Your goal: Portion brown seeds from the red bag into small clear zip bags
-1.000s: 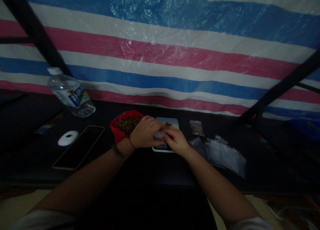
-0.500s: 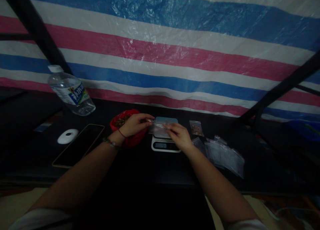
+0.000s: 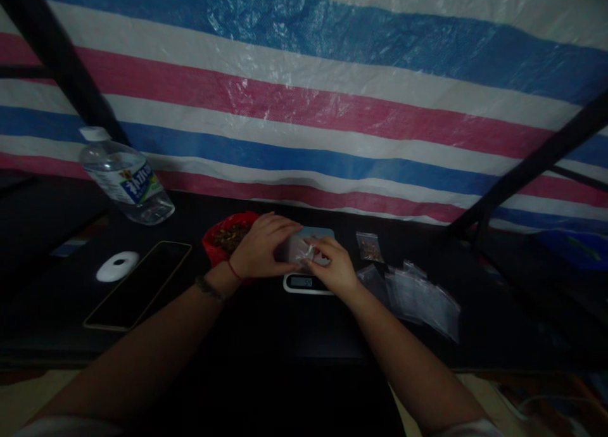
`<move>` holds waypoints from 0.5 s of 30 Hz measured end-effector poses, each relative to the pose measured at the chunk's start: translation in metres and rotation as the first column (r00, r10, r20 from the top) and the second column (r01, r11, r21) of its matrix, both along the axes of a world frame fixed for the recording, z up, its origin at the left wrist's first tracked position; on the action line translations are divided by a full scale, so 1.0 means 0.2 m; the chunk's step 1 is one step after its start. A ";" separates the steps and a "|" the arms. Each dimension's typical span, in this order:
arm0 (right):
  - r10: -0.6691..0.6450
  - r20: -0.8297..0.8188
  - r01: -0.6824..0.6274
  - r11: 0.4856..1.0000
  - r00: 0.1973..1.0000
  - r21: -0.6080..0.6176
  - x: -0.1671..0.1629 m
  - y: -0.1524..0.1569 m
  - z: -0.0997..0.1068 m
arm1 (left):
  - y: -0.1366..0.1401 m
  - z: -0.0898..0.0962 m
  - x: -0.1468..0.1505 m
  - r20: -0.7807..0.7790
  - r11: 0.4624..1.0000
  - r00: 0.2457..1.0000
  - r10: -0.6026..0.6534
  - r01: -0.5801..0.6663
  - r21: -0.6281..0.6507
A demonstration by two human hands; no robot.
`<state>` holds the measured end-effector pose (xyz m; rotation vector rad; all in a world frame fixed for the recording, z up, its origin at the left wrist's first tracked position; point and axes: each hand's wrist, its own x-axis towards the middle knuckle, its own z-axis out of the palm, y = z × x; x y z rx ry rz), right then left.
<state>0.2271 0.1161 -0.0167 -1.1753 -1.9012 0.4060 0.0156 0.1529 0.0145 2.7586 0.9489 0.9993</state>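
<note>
My left hand (image 3: 259,250) and my right hand (image 3: 332,266) both pinch a small clear plastic bag (image 3: 298,250) and hold it just above a small white digital scale (image 3: 304,282). A red plastic bag (image 3: 216,250) filled with brown bits lies open behind my left wrist. To the right of the scale lies a small filled clear bag (image 3: 368,247), and beyond it a loose heap of empty clear bags (image 3: 420,294).
The black table (image 3: 266,326) also carries a dark phone (image 3: 140,284), a white round puck (image 3: 118,265) and a tilted water bottle (image 3: 124,176) at the left. A striped tarp (image 3: 304,107) hangs behind, with black frame bars (image 3: 532,171) at both sides.
My hands first lifted the small bag up off the scale, then lowered it again and drew closer together. The view has shifted slightly.
</note>
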 end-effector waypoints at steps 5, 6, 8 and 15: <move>0.040 -0.001 -0.040 0.999 0.999 0.003 -0.05 -0.02 0.00 | -0.05 0.00 0.06 -0.132 0.995 0.986 -0.100 0.098 -0.028; 0.051 -0.005 -0.051 0.999 0.999 0.004 -0.05 -0.03 0.00 | -0.05 -0.01 0.06 -0.123 0.995 0.987 -0.101 0.097 -0.034; 0.068 -0.020 -0.068 0.997 0.997 0.021 -0.05 -0.03 0.00 | -0.04 -0.02 0.06 -0.101 0.994 0.990 -0.100 0.094 -0.056; -0.158 -0.042 0.163 0.970 0.987 0.180 0.07 0.04 0.04 | -0.03 -0.03 0.05 -0.023 0.990 1.000 0.001 -0.004 -0.142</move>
